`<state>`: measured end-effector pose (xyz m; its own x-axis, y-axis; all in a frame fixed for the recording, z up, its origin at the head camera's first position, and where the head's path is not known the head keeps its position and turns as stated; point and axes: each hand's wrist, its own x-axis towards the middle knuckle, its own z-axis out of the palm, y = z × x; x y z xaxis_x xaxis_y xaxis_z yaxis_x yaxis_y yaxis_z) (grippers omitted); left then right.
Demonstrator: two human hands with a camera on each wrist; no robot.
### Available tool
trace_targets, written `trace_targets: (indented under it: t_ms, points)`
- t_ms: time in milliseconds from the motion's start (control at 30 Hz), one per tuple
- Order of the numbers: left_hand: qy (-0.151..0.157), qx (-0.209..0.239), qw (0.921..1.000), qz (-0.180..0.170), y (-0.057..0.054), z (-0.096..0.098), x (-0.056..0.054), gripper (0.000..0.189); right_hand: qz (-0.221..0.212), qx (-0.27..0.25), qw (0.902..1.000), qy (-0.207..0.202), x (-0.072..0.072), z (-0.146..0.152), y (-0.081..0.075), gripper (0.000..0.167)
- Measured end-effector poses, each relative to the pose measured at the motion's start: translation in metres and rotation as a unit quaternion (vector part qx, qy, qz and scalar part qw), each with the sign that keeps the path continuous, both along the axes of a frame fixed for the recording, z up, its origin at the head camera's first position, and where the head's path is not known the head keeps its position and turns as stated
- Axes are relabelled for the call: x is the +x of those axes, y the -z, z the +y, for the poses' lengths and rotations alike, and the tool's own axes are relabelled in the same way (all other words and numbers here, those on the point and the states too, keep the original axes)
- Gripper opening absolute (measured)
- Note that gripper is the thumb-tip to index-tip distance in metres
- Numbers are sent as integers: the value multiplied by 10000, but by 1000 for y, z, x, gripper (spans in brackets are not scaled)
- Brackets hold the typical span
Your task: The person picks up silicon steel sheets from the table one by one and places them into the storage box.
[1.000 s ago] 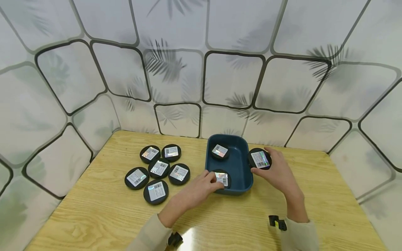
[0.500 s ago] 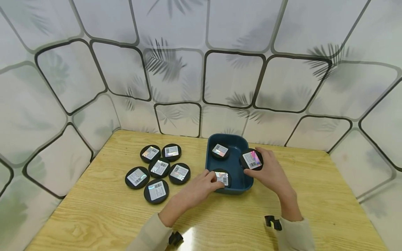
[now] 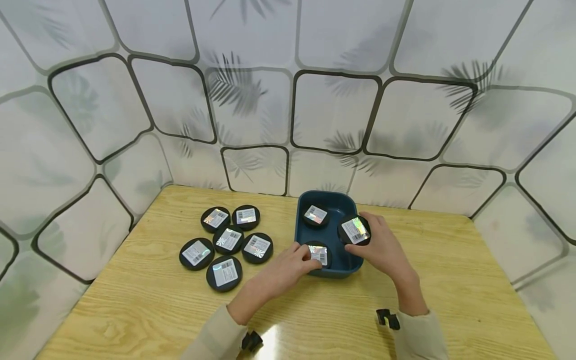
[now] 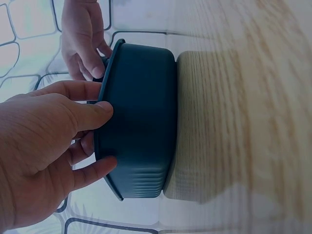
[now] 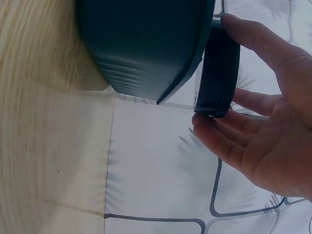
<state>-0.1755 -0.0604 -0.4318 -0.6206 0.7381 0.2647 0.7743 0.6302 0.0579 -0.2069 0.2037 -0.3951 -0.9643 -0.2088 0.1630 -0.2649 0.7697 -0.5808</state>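
Observation:
My left hand (image 3: 288, 267) grips the rim of a dark blue plastic bin (image 3: 327, 274) at its front left corner, the thumb outside the wall and other fingers over the edge in the left wrist view. My right hand (image 3: 380, 245) holds a flat round black container (image 3: 354, 230) by its edges, label up, over the bin's right side. In the right wrist view, that container (image 5: 218, 70) stands close to the bin's rim. Two similar containers lie inside: one at the back left (image 3: 316, 216), another at the front left (image 3: 318, 254), partly hidden by my left hand.
Several more labelled round black containers (image 3: 228, 240) lie grouped on the wooden table (image 3: 148, 300), left of the bin. A patterned curtain (image 3: 252, 110) rises behind the table and along both sides.
My right hand has moved left with the round container, from beside the bin's right rim to over the bin. My left hand has stayed at the rim.

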Motion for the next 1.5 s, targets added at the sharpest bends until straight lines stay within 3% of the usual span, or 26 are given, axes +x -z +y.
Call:
trace_targets:
  t_ms: [567,1500]
  points:
    - [10,79,9999,-145,-2,0,0,30,-206,386,9990,-93,-8,-9,4,87]
    - [-22,12,9998,-196,-4,0,2,30,-5,1185,9922,-397,-24,-21,6,87]
